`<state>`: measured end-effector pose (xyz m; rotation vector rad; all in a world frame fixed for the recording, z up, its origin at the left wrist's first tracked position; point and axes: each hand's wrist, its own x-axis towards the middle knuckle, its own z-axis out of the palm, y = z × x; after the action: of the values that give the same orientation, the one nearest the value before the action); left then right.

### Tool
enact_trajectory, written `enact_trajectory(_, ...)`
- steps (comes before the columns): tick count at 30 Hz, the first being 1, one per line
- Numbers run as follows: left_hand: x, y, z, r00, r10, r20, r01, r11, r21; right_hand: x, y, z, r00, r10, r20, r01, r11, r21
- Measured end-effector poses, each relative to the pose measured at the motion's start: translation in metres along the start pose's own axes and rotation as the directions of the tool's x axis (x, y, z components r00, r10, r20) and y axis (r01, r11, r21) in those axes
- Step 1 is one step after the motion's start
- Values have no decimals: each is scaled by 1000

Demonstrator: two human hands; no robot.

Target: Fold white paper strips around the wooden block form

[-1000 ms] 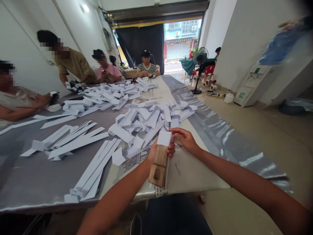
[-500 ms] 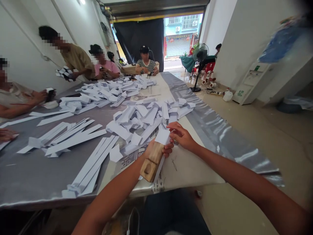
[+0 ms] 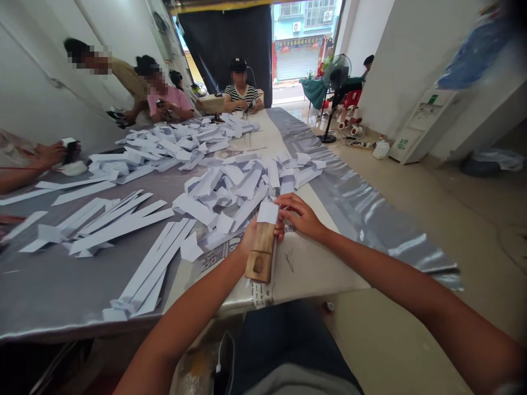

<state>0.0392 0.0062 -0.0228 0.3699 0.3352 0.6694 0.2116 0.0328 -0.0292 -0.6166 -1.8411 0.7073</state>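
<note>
My left hand is closed around a wooden block, its fingers wrapped under and showing on the right side. White paper covers the far end of the block, and a strip of it shows along the right side. The near end has a dark oval hollow. My right hand is beside the covered end, fingers stretched out and slightly bent, their tips at the paper's far right edge. Just beyond both hands lies a heap of folded white paper pieces.
Flat paper strips lie in bundles on the grey-covered table to the left. A second paper heap is farther back. Several people sit or stand around the far and left sides. A fan and a water dispenser stand at the right.
The wooden block has turned more upright in view, its near end swinging up. My right fingers have stretched out along the paper's far edge. The camera has tilted down slightly.
</note>
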Motion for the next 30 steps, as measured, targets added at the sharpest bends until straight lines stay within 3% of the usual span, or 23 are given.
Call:
enact_trajectory(2,0,1,0,999,43,-12,-43,998,35,-1,-1,1,996,-85,-29,82,993,-90)
enact_trajectory(5,-1,5,-3,995,-100,12,97,984,152,1,-7,-1,989,-145,32,148,982,-114)
enact_trajectory(10,-2,7,-9,966,-256,46,237,938,252,2,-17,-4,987,-25,158,7,994,112)
enact_trajectory(15,3,7,-12,974,-219,57,192,934,302,-4,-17,6,992,117,49,-125,966,227)
enact_trajectory(22,4,3,-14,969,-234,81,202,935,291,-4,-20,3,975,168,147,-205,934,294)
enact_trajectory(30,-5,-1,-2,976,-193,101,170,964,204,-3,-22,8,958,266,107,-287,900,327)
